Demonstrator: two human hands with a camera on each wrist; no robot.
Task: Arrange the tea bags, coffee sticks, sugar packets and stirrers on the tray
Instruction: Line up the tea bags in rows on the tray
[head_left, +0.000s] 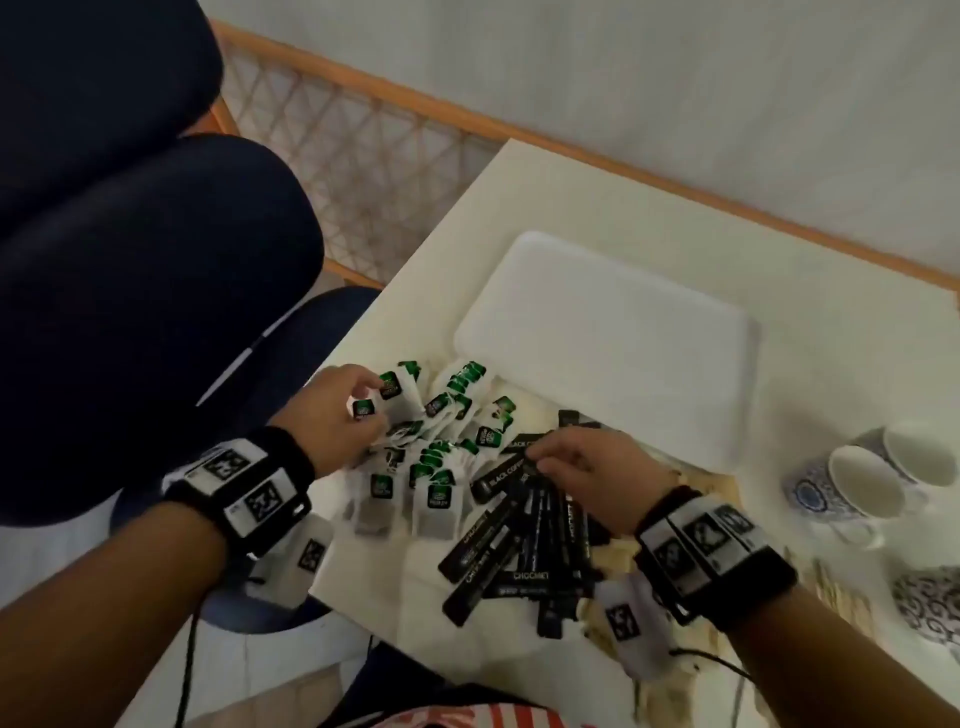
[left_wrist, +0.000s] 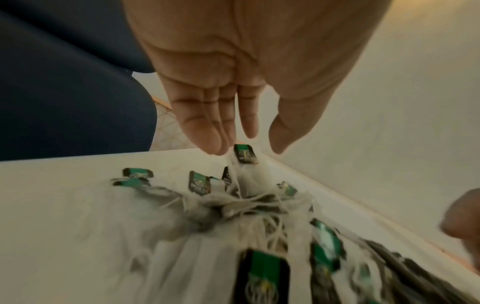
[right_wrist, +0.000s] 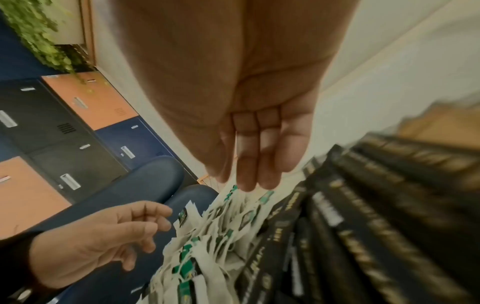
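- Since nothing lies on it yet, the white tray (head_left: 613, 332) sits bare at about one o'clock from the heaps, near enough for short carries; sorting looks barely begun.
- Black coffee sticks (head_left: 519, 545) sprawl in a fan at six o'clock of the tray, criss-crossed, so they likely need squaring before transfer.
- Tea bags (head_left: 441, 441) form a tangle at nine o'clock of the sticks, strings knotted together, which probably explains the careful picking.
- Pale stirrers (head_left: 841, 597) lie at three o'clock of the sticks; blur makes it hard to separate them from any sugar packets.
- Over the tea bags, the left hand (head_left: 337, 415) has relaxed fingers, fingertips (left_wrist: 215, 144) just touching a tag's string, gripping nothing clearly.
- At the sticks' top edge, the right hand (head_left: 587, 467) hovers with straight fingers, holding nothing.
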